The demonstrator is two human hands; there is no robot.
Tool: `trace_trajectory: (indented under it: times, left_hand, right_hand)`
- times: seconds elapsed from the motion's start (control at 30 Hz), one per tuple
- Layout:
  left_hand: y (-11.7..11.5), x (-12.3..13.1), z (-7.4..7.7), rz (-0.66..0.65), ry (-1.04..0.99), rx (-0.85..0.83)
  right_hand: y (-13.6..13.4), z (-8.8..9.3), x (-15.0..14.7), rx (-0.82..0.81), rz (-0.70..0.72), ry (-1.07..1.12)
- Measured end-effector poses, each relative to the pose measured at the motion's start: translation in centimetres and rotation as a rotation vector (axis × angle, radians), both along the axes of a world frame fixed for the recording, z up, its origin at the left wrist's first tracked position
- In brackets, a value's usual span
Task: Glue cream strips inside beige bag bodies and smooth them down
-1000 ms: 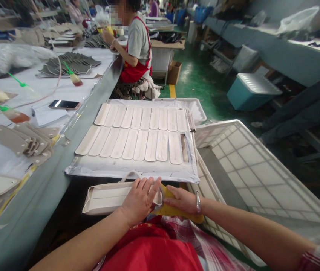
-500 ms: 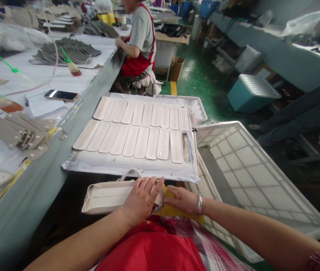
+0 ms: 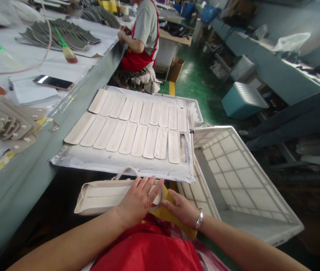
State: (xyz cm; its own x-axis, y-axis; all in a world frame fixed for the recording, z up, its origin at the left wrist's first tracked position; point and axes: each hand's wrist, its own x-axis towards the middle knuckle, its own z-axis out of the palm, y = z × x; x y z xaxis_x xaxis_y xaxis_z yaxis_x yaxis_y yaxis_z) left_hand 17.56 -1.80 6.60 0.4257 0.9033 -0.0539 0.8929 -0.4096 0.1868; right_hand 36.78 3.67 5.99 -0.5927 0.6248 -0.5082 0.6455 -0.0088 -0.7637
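A long, boxy cream handbag lies on its side in front of me, with its looped handle at the far side. My left hand rests flat on the right part of its pale panel, fingers stretched out. A yellow sheet-like piece sits against the bag's right end, and my right hand grips it with the thumb on top. That hand's other fingers are mostly hidden. Beyond the bag, two rows of cream oblong panels lie on a white-covered board.
Left is a long worktable with a phone, a glue bottle, grey pieces and beige straps. A white crate stands at right. A co-worker sits at the table ahead.
The view has shifted slightly, so the table and board appear further left. My right hand and the yellow piece have tilted downward a little. My left hand stays on the bag.
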Motion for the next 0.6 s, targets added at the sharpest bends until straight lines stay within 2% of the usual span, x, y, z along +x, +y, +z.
trace_trajectory:
  times: [0.13,0.23,0.33,0.47,0.53,0.6]
  left_hand:
    - [0.1,-0.5,0.0,0.002,-0.043,-0.033]
    - [0.2,-1.5,0.3,-0.026,-0.148,-0.102]
    - [0.3,-2.2,0.6,-0.045,-0.218,-0.141]
    - [0.5,-1.9,1.1,0.011,-0.216,-0.125]
    - [0.4,-1.7,1.4,0.032,-0.198,-0.137]
    - [0.0,-1.7,1.6,0.040,-0.166,-0.152]
  right_hand:
    - [-0.8,0.1,-0.3,-0.097,-0.101,0.040]
    - [-1.1,0.3,-0.7,-0.200,-0.177,0.063]
    - [-1.6,0.2,-1.7,-0.183,-0.256,0.062]
    - [-2.8,0.0,-3.2,-0.180,-0.483,0.066]
    - [-3.4,0.1,-3.0,-0.261,-0.562,0.100]
    - [-4.0,0.5,-1.8,-0.359,-0.582,0.187]
